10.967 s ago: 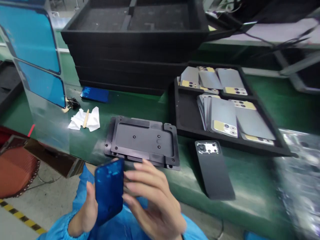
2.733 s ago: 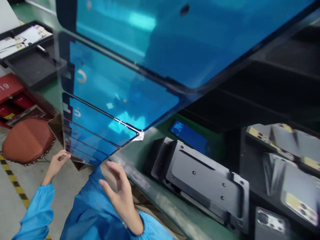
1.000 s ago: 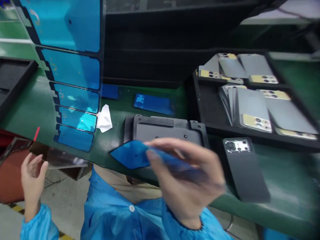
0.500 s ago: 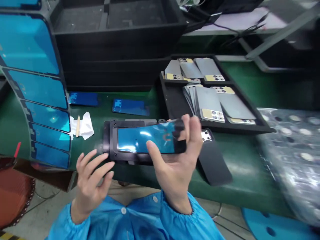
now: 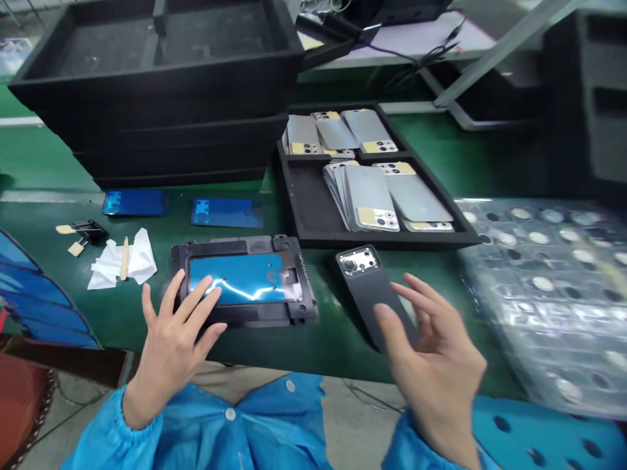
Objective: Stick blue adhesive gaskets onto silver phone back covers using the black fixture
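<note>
Head view: from my end I see a glossy blue film panel with a clear end lying in the recess of the black fixture plate, so I'd judge its laying-in mostly done, though I can't tell whether it sits exactly. The left hand is spread over the film's left part, fingertips on or just above it; I can't make out any pressure. The right hand is half-curled, thumb well apart from the fingers, at the right side of a matte dark-grey, phone-shaped slab with a bright silver camera window; I see no firm grip. That slab lies on the green bench, right of the fixture and apart from the film. Plenty looks left, I judge: blue panels at the left edge and silver-grey phone backs in the black tray, neither hand on them
</note>
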`<state>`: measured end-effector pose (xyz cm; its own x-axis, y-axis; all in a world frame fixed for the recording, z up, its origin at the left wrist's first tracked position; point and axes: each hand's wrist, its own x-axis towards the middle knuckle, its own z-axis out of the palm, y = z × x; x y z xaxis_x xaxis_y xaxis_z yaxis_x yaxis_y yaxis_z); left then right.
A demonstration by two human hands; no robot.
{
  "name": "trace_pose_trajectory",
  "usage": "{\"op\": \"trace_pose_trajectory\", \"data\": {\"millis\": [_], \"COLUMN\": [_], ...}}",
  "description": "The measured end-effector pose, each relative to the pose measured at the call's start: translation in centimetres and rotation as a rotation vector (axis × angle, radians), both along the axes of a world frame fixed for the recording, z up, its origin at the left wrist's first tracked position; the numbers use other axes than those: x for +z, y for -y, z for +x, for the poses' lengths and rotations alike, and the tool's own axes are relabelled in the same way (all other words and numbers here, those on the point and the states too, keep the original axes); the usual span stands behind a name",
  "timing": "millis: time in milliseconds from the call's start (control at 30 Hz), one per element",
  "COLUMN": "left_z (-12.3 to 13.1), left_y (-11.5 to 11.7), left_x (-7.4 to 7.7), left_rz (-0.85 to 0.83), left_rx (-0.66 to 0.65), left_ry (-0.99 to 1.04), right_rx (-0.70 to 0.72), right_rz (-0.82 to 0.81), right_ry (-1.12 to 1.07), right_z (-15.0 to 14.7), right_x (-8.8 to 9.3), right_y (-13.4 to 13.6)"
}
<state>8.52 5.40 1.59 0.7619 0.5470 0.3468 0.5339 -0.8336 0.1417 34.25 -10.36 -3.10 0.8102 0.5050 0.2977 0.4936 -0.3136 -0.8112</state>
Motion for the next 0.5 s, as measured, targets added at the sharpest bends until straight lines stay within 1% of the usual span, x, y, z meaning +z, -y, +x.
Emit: {"op": "trace_pose_trajectory", "data": {"millis": [67, 167, 233, 300, 367, 500], "left_z": [0.1, 0.7, 1.3, 1.8, 2.1, 2.1], "left_y": [0.2, 0.2, 0.2, 0.0, -0.1, -0.3], "left_x": [0.2, 0.5, 0.6, 0.7, 0.6, 0.4], "left_rz": [-0.016, -0.034, -0.023, -0.008, -0.003, -0.010], "left_rx": [0.023, 0.057, 0.059, 0.064, 0.083, 0.118], "left_ry": [-0.003, -0.005, -0.027, -0.061, -0.087, -0.111], "right_rx": [-0.056, -0.053, -0.042, -0.029, -0.022, -0.055], "right_rz": [-0.079, -0.192, -0.235, -0.254, -0.265, -0.264], "right_ry": [0.012, 0.029, 0.023, 0.008, -0.008, -0.048], "right_z": [2.1, 4.2, 4.8, 5.0, 4.9, 4.5], "right_x": [-1.9, -4.5, -5.7, -6.4, -6.7, -6.3], "right_y": [1.7, 3.6, 4.2, 4.3, 4.2, 3.8]}}
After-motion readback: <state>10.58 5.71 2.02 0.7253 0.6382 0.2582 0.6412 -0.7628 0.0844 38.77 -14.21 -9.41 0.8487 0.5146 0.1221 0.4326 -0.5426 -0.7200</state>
